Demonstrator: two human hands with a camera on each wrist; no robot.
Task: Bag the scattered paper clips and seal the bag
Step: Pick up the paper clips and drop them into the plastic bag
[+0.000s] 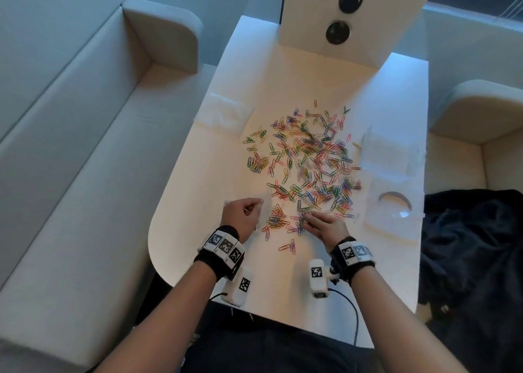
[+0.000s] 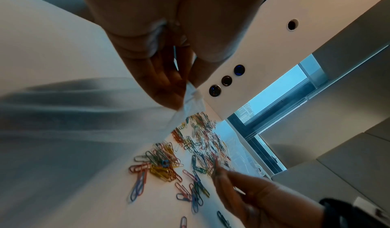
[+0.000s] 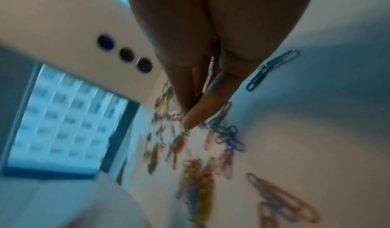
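Several coloured paper clips (image 1: 311, 157) lie scattered over the middle of the white table (image 1: 209, 231). My left hand (image 1: 254, 204) hovers at the near left of the pile and pinches the edge of a clear plastic bag (image 1: 264, 214). In the left wrist view the bag (image 2: 194, 101) hangs from my left hand (image 2: 185, 88) toward the clips (image 2: 168, 161). My right hand (image 1: 307, 217) is at the near edge of the pile, its fingers drawn together on a few clips. The blurred right wrist view shows that hand (image 3: 190, 114) over the clips (image 3: 225, 136), with a clip between its fingers.
Two more clear bags lie flat, one at the far left (image 1: 226, 115) and one at the right (image 1: 393, 152). Clear packaging with a round hole (image 1: 393, 211) sits near the right edge. A white panel with black sockets (image 1: 339, 19) stands behind. A dark garment (image 1: 467, 245) lies on the seat at right.
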